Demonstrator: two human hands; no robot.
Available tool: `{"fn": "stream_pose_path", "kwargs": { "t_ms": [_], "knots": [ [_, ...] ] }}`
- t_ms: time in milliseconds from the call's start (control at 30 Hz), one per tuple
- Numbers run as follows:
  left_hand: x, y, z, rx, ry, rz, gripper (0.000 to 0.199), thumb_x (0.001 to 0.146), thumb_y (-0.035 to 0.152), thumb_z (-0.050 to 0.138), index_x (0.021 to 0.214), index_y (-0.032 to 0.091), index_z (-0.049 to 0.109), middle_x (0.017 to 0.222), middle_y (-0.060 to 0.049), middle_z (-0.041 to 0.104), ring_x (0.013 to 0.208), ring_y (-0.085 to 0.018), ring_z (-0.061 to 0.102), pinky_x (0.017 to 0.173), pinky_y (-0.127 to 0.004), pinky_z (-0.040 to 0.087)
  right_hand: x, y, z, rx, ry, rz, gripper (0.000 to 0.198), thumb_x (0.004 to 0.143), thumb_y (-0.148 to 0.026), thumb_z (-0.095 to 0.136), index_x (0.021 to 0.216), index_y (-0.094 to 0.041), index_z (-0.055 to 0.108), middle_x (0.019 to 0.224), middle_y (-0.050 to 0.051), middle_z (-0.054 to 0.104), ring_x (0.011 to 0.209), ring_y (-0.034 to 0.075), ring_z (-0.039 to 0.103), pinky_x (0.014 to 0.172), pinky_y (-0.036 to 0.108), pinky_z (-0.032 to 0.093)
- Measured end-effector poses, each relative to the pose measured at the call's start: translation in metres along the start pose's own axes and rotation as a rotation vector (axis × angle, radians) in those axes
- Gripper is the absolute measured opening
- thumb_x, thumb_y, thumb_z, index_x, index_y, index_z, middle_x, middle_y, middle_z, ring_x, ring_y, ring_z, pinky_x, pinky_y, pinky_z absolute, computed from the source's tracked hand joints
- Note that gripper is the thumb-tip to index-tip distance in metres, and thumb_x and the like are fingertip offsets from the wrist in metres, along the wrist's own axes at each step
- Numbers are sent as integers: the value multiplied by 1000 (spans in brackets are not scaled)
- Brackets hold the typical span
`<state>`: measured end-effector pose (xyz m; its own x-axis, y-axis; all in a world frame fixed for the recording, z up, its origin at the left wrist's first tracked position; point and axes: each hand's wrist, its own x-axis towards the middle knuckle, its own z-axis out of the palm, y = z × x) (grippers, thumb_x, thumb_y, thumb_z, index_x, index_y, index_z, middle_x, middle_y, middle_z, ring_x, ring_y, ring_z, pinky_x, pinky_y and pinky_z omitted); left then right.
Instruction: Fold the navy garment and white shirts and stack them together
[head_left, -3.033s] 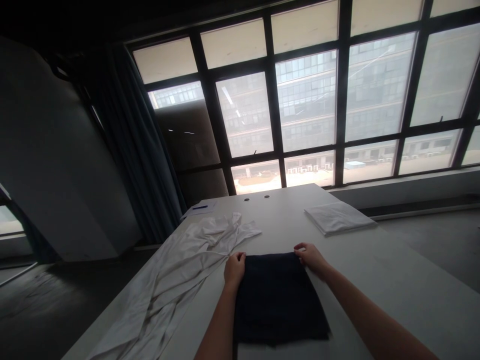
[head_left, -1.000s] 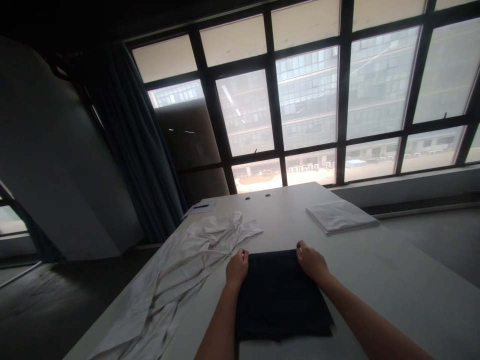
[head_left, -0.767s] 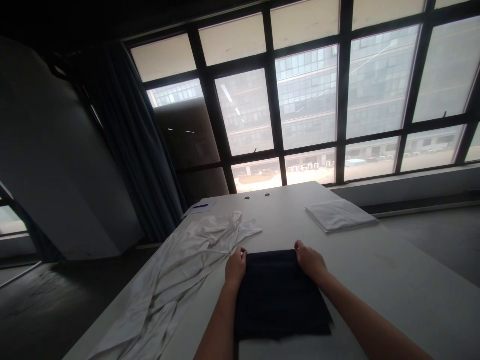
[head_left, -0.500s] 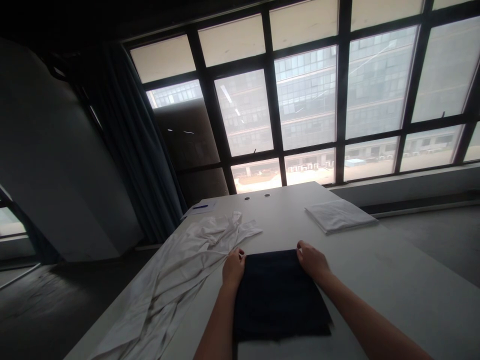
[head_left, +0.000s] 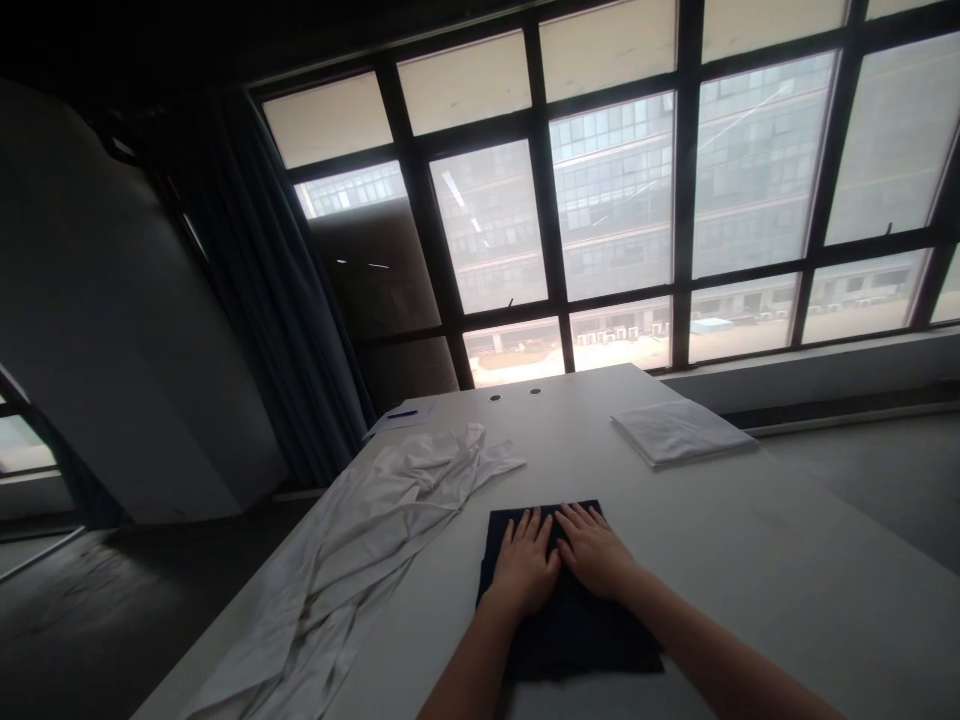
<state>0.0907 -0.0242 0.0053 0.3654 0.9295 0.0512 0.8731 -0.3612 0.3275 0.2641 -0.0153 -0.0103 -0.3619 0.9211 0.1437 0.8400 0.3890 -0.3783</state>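
A dark navy folded cloth (head_left: 585, 640) lies flat on the white table (head_left: 750, 580) in front of me. My left hand (head_left: 526, 565) rests on its upper part, palm down with the fingers spread. Beside it my right hand (head_left: 595, 550) also lies flat on the cloth, fingers apart, the thumbs close together near the middle. Neither hand grips the fabric. The forearms and hands cover part of the cloth, and I cannot tell what kind of garment it is.
Crumpled white fabric (head_left: 375, 530) spreads along the table's left side. A folded white cloth (head_left: 682, 432) lies at the back right. Paper with a blue pen (head_left: 403, 414) sits at the far left corner. A dark curtain (head_left: 300, 330) hangs beside the windows.
Both hands have let go of the dark cloth's far corners and moved inward onto its top, fingers now spread flat. The cloth now lies flat on the table.
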Motion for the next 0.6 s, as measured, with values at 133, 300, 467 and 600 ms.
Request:
{"fn": "stream_pose_path", "kwargs": {
  "t_ms": [133, 300, 467, 600],
  "knots": [
    [-8, -11, -1, 33, 35, -23, 64, 98, 53, 41, 158, 29, 36, 166, -3, 25, 155, -30, 19, 126, -54, 12, -3, 11, -4, -5, -30, 57, 69, 98, -53, 40, 157, -17, 37, 165, 11, 29, 154, 29, 20, 125, 48, 8],
    [-24, -29, -9, 91, 22, -93, 70, 99, 63, 38, 159, 27, 33, 167, -5, 21, 155, -30, 17, 125, -54, 16, -19, 21, -15, -14, -71, 57, 80, 97, -65, 34, 159, -15, 30, 166, 10, 23, 156, 29, 14, 126, 50, 7],
    [-52, -52, -16, 151, 8, -140, 73, 102, 61, 32, 161, 19, 26, 167, -7, 19, 155, -27, 17, 126, -50, 18, -42, 36, -19, -45, -67, 35, 88, 96, -74, 27, 159, -12, 27, 166, 12, 21, 155, 30, 17, 127, 50, 10],
    [-77, -66, -13, 164, 34, -106, 70, 103, 57, 32, 160, 15, 28, 166, -8, 22, 154, -26, 20, 126, -48, 20, -58, 50, -9, -74, -2, 17, 82, 99, -70, 28, 158, -14, 32, 165, 12, 27, 153, 30, 23, 127, 51, 13]
  ]
}}
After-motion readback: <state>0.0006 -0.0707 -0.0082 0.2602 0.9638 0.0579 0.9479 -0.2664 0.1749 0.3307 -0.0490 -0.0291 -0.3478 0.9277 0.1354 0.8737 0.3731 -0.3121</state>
